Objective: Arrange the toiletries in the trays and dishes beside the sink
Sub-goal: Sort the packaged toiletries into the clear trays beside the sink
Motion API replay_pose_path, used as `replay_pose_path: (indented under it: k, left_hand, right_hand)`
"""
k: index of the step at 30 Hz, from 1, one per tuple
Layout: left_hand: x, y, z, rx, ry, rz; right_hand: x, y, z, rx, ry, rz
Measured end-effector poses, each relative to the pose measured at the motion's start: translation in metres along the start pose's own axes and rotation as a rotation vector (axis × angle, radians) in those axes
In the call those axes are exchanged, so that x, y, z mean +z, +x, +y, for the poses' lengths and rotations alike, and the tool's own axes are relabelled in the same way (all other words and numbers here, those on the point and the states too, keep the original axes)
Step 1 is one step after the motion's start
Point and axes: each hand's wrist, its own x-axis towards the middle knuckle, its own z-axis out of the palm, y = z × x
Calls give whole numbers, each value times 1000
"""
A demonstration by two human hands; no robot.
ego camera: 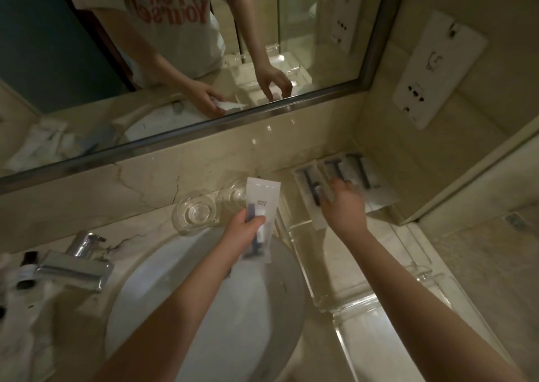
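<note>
Grips a white packet (263, 195) in the left hand (243, 231), fingers (256, 221) curled round its lower half, above the sink (204, 308). Rests the right hand (344, 206) on a row of packets (358, 171) at the far right corner of the counter (137, 230); too blurred there to tell whether those fingers pinch or merely press. Shows two glass dishes (197, 214) just behind the sink.

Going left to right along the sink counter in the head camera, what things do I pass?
small dark bottles → faucet → glass dish → white packet → row of toiletry packets → wall socket
</note>
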Motion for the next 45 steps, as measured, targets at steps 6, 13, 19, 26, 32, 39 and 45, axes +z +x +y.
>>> replay_pose_path:
  k: [6, 13, 19, 26, 32, 39, 45]
  left_hand:
    - [-5, 2, -3, 18, -12, 10]
    - [-2, 5, -4, 15, -8, 5]
    - [1, 4, 1, -1, -6, -7]
    - [-6, -1, 18, 132, 238, -111]
    - [-24, -12, 39, 297, 677, -268]
    - [-53, -12, 39, 259, 199, 175]
    - [-33, -4, 29, -62, -280, -15]
  right_hand:
    - [16, -2, 9, -324, -105, -88]
    - [26, -3, 4, -291, -122, -54]
    - [22, 1, 9, -284, -160, -66]
    - [-17, -2, -25, -263, 235, -100]
    - [-49, -7, -67, -226, 500, -501]
    - [-43, -37, -64, 75, 1021, -263]
    - [-16, -68, -64, 379, 1467, -177]
